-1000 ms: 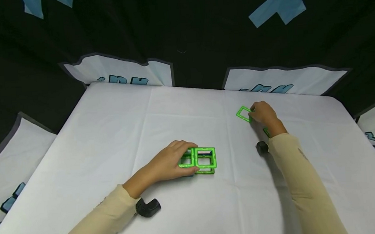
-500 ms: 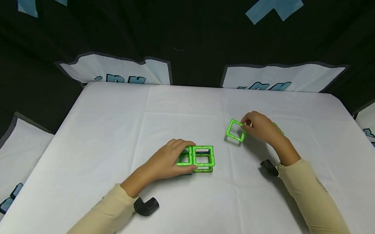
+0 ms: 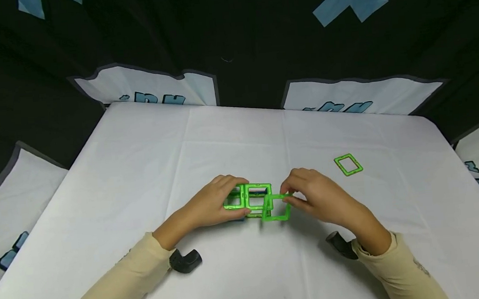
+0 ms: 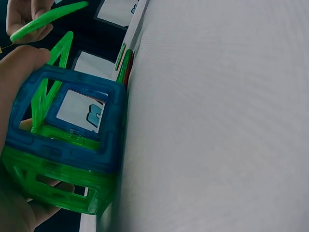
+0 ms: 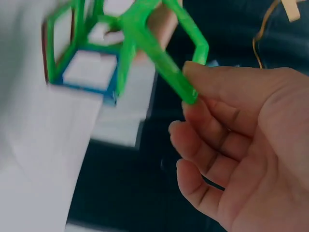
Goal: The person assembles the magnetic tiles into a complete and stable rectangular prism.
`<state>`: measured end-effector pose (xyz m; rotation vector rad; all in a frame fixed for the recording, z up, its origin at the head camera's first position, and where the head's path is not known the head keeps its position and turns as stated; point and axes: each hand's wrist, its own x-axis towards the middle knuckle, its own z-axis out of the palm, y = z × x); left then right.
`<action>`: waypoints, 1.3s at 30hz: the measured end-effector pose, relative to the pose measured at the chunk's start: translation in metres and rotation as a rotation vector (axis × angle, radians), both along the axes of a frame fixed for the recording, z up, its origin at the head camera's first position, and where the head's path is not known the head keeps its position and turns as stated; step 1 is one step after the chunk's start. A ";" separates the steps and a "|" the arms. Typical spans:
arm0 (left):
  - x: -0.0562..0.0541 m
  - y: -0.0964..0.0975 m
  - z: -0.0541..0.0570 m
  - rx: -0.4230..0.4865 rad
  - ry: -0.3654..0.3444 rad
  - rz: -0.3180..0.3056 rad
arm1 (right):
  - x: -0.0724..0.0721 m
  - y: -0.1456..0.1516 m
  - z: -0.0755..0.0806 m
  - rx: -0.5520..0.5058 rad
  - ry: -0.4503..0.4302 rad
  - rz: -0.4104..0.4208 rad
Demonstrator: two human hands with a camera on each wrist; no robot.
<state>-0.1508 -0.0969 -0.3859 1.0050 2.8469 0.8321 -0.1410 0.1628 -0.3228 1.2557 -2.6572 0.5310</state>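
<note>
My left hand (image 3: 210, 206) grips a small box-like structure of magnetic tiles (image 3: 258, 185), thumb in front and fingers behind. Its square frames are green on top, with a blue tile (image 4: 65, 155) on the side in the left wrist view. Between thumb and index finger, my right hand (image 3: 321, 194) pinches one green square magnetic tile (image 3: 276, 218) by its edge. That tile is tilted and overlaps the structure's right end in the head view. The right wrist view shows the pinched corner (image 5: 186, 89), with the other fingers loosely curled below. My left palm hides part of the structure.
A loose green square tile (image 3: 355, 172) lies flat on the white tablecloth (image 3: 241, 280), to the right beyond my right hand. Black curved pieces (image 3: 186, 260) sit at both sleeve cuffs. A dark curtain (image 3: 248, 41) hangs behind the table's far edge.
My right hand has brought the green tile from the far right of the table leftward and nearer, up to the structure. The left hand keeps its grip, almost unmoved. The other loose tile is now uncovered.
</note>
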 end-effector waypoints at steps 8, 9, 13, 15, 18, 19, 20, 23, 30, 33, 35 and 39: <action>-0.001 0.001 -0.001 0.009 -0.010 -0.002 | 0.018 -0.027 -0.022 0.090 0.242 0.095; -0.001 0.001 -0.001 0.010 -0.012 -0.003 | 0.019 -0.029 -0.025 0.096 0.267 0.094; -0.001 0.001 0.000 0.002 -0.018 -0.004 | 0.020 -0.035 -0.033 0.100 0.352 0.080; -0.002 0.001 0.000 -0.003 -0.018 -0.004 | 0.021 -0.036 -0.035 0.096 0.375 0.071; -0.002 0.001 0.000 -0.007 -0.019 -0.003 | 0.021 -0.037 -0.036 0.096 0.386 0.053; -0.002 0.001 0.000 -0.008 -0.020 -0.001 | 0.021 -0.038 -0.036 0.097 0.386 0.048; -0.002 0.001 0.001 -0.006 -0.023 0.000 | 0.022 -0.038 -0.036 0.098 0.384 0.044; -0.002 0.001 0.001 -0.001 -0.027 0.001 | 0.023 -0.039 -0.036 0.099 0.385 0.033; -0.001 0.001 0.001 0.005 -0.024 0.004 | 0.025 -0.041 -0.037 0.091 0.420 0.007; -0.001 0.001 0.001 0.004 -0.020 0.002 | 0.025 -0.041 -0.038 0.091 0.440 -0.009; -0.001 0.001 0.001 0.000 -0.020 0.001 | 0.025 -0.041 -0.038 0.090 0.447 -0.016; -0.001 0.001 0.002 -0.010 -0.027 0.004 | 0.025 -0.042 -0.039 0.088 0.443 -0.022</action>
